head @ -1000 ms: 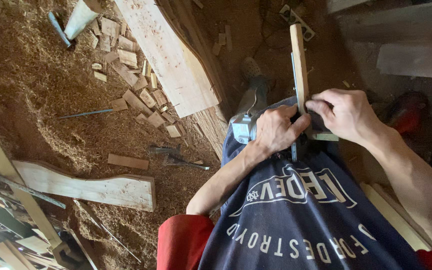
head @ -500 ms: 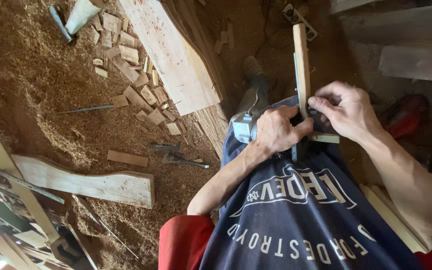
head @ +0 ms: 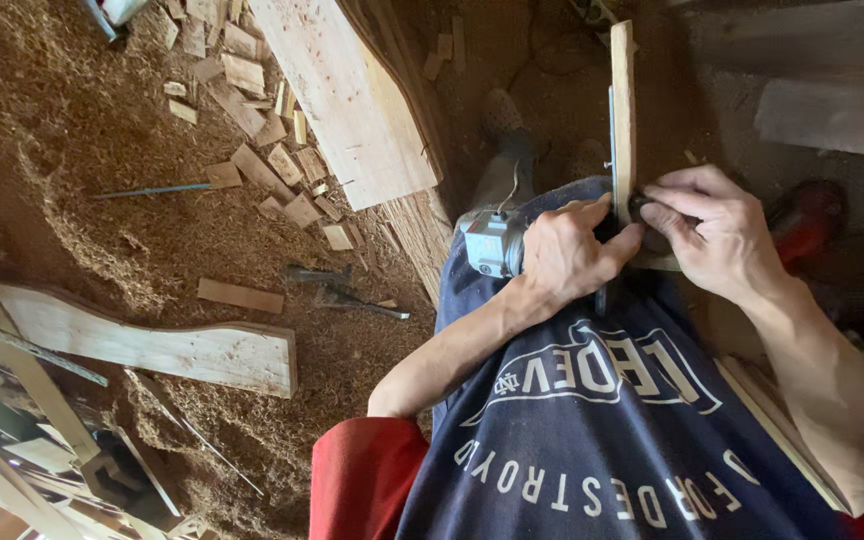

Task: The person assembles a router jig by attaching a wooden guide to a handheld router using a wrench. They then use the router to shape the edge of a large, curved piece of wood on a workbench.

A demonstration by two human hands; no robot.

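The narrow upright strip of pale wood [head: 623, 110] is keeping its place from 1 second ago, standing before the lap. The left hand [head: 564, 255] is gripping it low, the right hand [head: 714, 235] pinching a small dark part [head: 640, 205] against it, so the work is staying steady.

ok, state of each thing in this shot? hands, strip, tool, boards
left hand: gripping a grey power tool
right hand: fingers pinching the narrow wooden strip
narrow wooden strip: upright, held against the tool
pale wide plank: flat on sawdust
curved-edge board: lying on sawdust, untouched
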